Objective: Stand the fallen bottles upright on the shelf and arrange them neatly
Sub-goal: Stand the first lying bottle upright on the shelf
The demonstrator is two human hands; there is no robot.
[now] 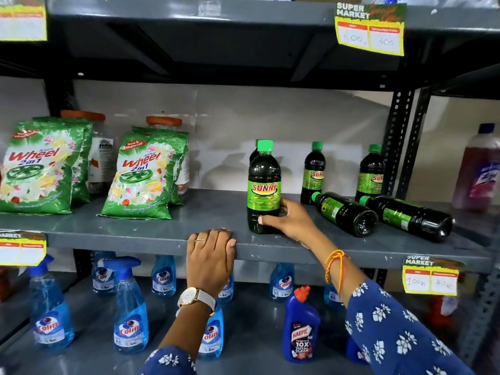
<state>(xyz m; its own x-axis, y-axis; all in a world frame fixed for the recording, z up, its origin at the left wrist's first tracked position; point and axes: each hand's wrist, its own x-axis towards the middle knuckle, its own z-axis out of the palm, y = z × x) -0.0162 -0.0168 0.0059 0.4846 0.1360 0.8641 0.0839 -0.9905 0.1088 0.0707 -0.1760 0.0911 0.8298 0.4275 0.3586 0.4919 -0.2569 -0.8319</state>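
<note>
Dark Sunny bottles with green caps stand and lie on the grey middle shelf. My right hand grips the lower part of an upright front bottle, with another bottle partly hidden right behind it. Two more stand at the back, one in the middle and one by the upright post. Two fallen bottles lie on their sides at the right, bases towards me: the nearer one and the right one. My left hand rests flat on the shelf's front edge, holding nothing.
Green Wheel detergent packs and orange-lidded jars stand at the shelf's left. A pink bottle stands beyond the perforated post. Blue Colin spray bottles and a Harpic bottle fill the shelf below. Yellow price tags hang on the shelf edges.
</note>
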